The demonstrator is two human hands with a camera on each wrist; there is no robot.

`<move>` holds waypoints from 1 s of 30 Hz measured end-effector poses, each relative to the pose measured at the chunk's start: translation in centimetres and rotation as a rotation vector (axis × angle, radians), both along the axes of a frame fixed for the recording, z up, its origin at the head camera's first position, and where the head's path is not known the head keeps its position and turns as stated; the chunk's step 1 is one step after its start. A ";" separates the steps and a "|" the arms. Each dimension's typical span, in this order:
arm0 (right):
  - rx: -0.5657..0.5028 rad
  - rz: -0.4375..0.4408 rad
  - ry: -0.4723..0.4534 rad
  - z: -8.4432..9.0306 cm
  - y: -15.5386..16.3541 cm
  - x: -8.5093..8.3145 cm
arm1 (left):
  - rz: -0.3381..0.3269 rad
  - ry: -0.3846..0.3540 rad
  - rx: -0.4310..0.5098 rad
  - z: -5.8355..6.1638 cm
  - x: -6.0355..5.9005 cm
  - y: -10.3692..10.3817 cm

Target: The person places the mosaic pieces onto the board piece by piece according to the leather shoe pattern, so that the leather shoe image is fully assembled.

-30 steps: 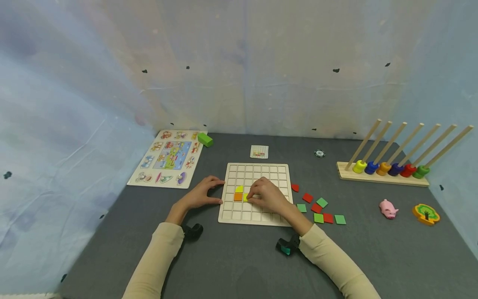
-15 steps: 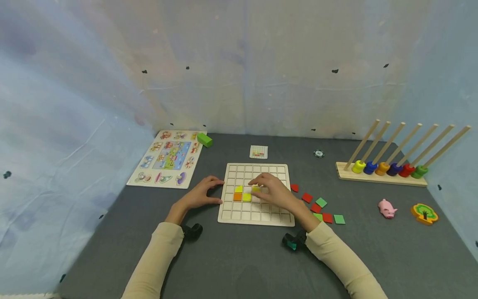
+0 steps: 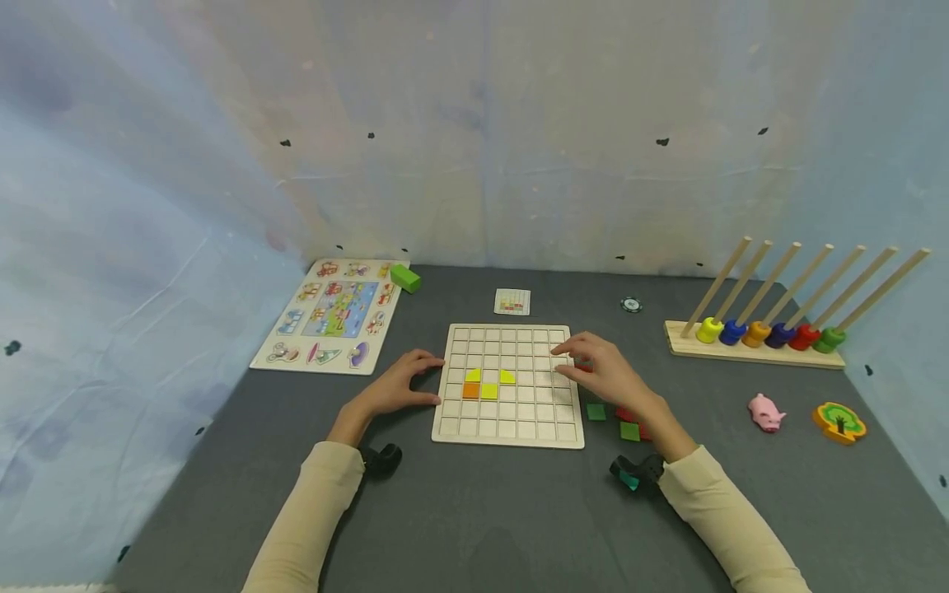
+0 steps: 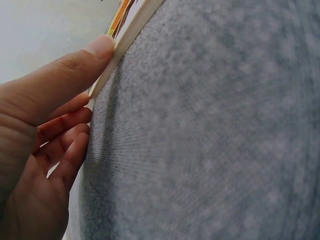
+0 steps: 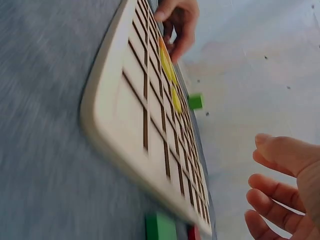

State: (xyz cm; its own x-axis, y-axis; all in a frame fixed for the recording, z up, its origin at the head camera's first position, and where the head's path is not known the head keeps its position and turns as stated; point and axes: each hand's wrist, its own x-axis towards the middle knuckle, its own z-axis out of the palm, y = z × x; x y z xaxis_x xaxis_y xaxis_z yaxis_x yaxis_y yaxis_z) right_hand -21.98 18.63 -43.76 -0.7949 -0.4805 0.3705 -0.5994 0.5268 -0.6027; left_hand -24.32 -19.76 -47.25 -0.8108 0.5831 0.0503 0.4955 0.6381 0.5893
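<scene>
A pale wooden grid board (image 3: 534, 412) lies flat on the dark table. Two yellow pieces with a cut side, a yellow square (image 3: 489, 391) and an orange square (image 3: 470, 390) sit in its cells. My left hand (image 3: 396, 385) touches the board's left edge with thumb and fingertips; the left wrist view shows the thumb (image 4: 75, 67) against the rim. Above the board's right edge hovers my right hand (image 3: 604, 371), fingers loosely bent and apart, nothing between them. Under and beside it lie red and green tiles (image 3: 596, 412), partly hidden by the hand and wrist.
A small pattern card (image 3: 512, 301) lies behind the board. At the left are a picture puzzle (image 3: 278, 333) and a green block (image 3: 405, 278). Rightward stand a poker chip (image 3: 631, 305), a peg stand with coloured rings (image 3: 756, 347), a pink pig (image 3: 766, 413) and a tree piece (image 3: 839, 422).
My right hand let go of the yellow square, left a second cut yellow piece visible in the grid, and moved right toward the loose tiles. The left hand stayed at the edge.
</scene>
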 end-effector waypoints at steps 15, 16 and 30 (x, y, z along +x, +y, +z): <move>0.166 0.031 -0.109 -0.7 4.7 2.1 | -0.002 -0.008 -0.009 0.1 -0.1 0.0; 0.177 0.043 -0.118 -0.7 4.8 2.2 | -0.002 -0.010 -0.009 0.1 -0.1 0.0; 0.241 0.114 -0.129 -1.7 5.4 3.2 | -0.013 -0.009 0.000 0.1 -0.1 -0.1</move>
